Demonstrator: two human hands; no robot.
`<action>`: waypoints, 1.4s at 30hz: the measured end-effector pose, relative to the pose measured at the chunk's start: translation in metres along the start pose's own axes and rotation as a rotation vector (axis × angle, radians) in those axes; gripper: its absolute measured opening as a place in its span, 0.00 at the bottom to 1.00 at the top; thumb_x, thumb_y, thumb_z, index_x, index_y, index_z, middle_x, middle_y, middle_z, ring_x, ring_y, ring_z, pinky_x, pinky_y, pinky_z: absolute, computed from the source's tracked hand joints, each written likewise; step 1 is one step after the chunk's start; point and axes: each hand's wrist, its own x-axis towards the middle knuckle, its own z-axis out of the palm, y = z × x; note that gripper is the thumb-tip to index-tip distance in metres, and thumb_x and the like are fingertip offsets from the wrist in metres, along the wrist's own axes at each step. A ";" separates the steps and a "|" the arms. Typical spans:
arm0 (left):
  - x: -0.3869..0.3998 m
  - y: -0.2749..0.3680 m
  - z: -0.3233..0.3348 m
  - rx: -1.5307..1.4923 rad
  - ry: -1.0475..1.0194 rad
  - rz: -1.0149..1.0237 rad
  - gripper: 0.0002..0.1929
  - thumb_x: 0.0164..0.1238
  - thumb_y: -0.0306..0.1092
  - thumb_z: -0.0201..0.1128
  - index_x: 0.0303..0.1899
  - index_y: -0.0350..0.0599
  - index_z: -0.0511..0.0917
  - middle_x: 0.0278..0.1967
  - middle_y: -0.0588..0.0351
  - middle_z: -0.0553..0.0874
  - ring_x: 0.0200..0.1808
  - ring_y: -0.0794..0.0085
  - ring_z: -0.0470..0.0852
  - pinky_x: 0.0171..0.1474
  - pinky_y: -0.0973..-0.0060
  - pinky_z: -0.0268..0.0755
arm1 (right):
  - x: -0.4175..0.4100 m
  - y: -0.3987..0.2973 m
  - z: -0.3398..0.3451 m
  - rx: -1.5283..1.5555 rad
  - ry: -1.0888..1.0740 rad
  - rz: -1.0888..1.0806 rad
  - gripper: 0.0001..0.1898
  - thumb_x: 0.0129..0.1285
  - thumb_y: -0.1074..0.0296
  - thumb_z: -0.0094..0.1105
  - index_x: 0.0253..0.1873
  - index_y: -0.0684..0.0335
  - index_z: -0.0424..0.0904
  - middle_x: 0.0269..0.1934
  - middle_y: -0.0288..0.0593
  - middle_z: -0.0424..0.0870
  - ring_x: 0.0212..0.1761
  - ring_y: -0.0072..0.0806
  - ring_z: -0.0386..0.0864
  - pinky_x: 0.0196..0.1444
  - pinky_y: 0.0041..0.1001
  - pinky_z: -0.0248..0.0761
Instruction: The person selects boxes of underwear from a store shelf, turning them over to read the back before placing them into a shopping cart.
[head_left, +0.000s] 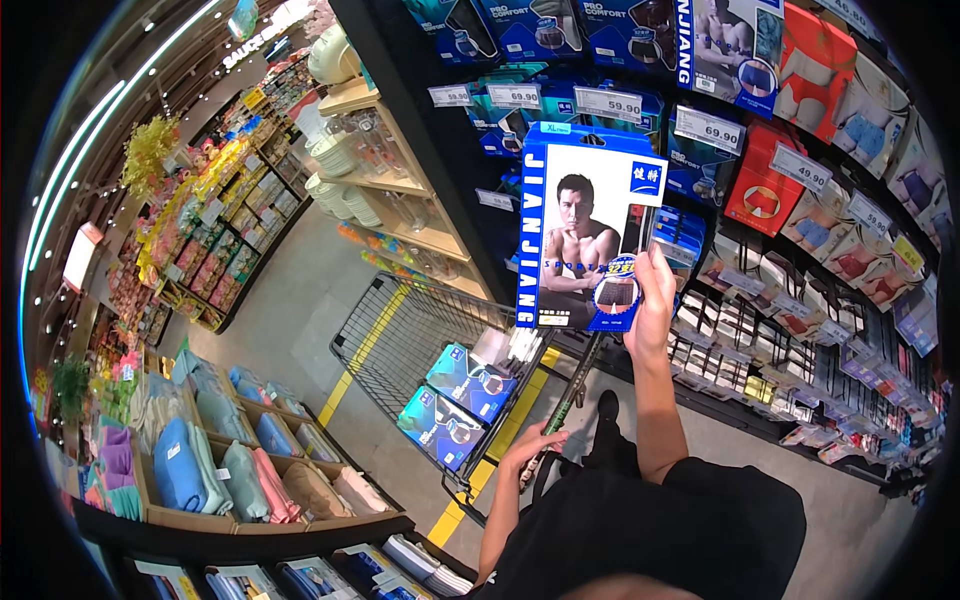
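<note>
My right hand (651, 300) grips the right edge of a blue and white underwear box (577, 240), raised upright with its printed front towards me. My left hand (529, 448) rests at the green-marked handle (556, 417) of a wire shopping cart; its fingers touch the bar, and how firmly they hold it is hard to tell. Inside the cart (375, 330), a teal and blue underwear box (472, 379) lies beside another similar box (441, 431). White packaged items (510, 345) lie further along the cart, partly hidden by the raised box.
Hanging underwear packs (757, 184) with price tags fill the rack ahead and right. Wooden shelves (420, 232) hold bowls and glassware beyond the cart. Folded textiles (180, 465) sit in a divided display at left. Grey floor (292, 360) with yellow stripes runs around the cart.
</note>
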 end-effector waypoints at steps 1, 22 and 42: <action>-0.001 -0.001 -0.001 0.003 0.009 0.018 0.22 0.62 0.47 0.72 0.45 0.37 0.77 0.34 0.57 0.83 0.33 0.78 0.82 0.41 0.79 0.75 | -0.002 -0.002 0.006 0.016 0.006 0.021 0.13 0.76 0.65 0.49 0.58 0.65 0.71 0.37 0.33 0.78 0.34 0.15 0.77 0.35 0.17 0.72; -0.002 -0.008 0.001 -0.029 0.044 -0.012 0.25 0.60 0.51 0.73 0.45 0.38 0.76 0.35 0.56 0.83 0.37 0.75 0.83 0.46 0.76 0.75 | -0.006 0.001 0.004 -0.005 -0.004 0.025 0.13 0.75 0.66 0.49 0.58 0.67 0.70 0.41 0.34 0.77 0.38 0.14 0.75 0.40 0.18 0.70; -0.007 -0.005 0.001 0.016 0.071 -0.053 0.28 0.57 0.54 0.73 0.44 0.38 0.76 0.35 0.56 0.82 0.40 0.78 0.80 0.39 0.80 0.70 | -0.007 0.011 0.014 0.206 -0.056 0.201 0.13 0.78 0.56 0.47 0.47 0.60 0.72 0.31 0.34 0.78 0.28 0.17 0.79 0.28 0.20 0.76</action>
